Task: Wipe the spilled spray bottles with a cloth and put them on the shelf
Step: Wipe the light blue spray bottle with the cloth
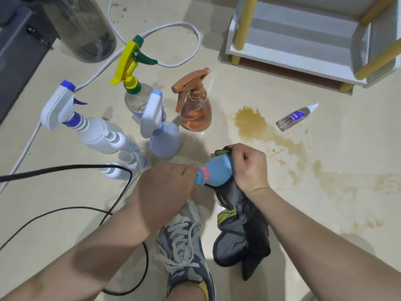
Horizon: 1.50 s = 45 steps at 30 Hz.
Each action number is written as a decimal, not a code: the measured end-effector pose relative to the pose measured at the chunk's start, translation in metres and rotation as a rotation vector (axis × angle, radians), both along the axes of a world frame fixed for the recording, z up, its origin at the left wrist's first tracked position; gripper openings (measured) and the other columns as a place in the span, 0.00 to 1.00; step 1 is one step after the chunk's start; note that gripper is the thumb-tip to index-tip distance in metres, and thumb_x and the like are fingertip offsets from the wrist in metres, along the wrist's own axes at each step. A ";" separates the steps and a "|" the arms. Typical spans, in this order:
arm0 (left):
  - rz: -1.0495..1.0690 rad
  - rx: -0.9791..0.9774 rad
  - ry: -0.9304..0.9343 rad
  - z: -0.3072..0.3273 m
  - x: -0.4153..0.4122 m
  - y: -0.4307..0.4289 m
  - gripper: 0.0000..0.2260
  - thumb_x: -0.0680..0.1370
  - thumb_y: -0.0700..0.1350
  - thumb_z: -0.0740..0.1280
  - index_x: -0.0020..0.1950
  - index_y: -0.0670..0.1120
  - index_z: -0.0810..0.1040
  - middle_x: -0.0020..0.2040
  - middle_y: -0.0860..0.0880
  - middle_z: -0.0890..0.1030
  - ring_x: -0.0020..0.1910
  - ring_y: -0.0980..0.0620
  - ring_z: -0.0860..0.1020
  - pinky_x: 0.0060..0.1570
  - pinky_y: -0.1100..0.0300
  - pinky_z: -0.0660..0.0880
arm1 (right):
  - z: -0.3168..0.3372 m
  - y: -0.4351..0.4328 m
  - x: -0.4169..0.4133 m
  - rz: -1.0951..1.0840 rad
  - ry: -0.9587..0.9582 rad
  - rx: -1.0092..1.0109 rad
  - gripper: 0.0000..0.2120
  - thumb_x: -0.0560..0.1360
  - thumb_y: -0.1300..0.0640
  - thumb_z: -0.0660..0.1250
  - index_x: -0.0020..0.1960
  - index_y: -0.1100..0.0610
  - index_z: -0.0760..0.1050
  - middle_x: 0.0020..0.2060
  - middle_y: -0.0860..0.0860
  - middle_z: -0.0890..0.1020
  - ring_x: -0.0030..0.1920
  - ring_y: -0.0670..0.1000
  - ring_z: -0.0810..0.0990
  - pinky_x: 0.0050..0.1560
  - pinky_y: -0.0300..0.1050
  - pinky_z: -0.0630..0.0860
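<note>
nearest, the left hand (167, 183) curls round the capped neck of one blue bottle (217, 172) to steady it, while the right hand (249, 166) bunches one dark cloth (240, 224) round its body — a grip for rubbing it dry, i judge. beyond stand four trigger bottles, the orange one (195, 111) among them, plus what look like two small white ones, blurred. one small bottle (296, 117) lies beside the brown spill (251, 122) — likely unwiped. farthest, one white shelf (282, 61), where all must go.

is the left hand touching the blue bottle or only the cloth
Touching. Head view: the left hand curls round the blue bottle at its pink collar; the cloth is in the right hand.
</note>
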<state>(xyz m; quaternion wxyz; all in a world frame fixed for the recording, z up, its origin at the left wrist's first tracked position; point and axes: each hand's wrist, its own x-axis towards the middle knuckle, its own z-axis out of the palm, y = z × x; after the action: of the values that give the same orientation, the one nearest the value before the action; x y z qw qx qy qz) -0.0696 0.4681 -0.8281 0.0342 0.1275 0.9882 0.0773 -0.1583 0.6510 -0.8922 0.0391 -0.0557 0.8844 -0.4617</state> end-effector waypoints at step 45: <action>0.031 -0.035 0.058 0.017 0.009 0.060 0.19 0.80 0.38 0.49 0.39 0.42 0.77 0.29 0.47 0.74 0.25 0.46 0.72 0.25 0.60 0.57 | 0.033 0.007 0.017 0.426 -0.050 0.419 0.20 0.76 0.48 0.43 0.29 0.53 0.62 0.28 0.48 0.69 0.37 0.53 0.69 0.56 0.47 0.67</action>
<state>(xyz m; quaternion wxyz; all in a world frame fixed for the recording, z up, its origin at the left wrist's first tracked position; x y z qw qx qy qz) -0.0609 0.5277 -0.8111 0.0066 0.1136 0.9919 0.0569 -0.1415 0.6578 -0.8591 0.1673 -0.2192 0.9276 -0.2519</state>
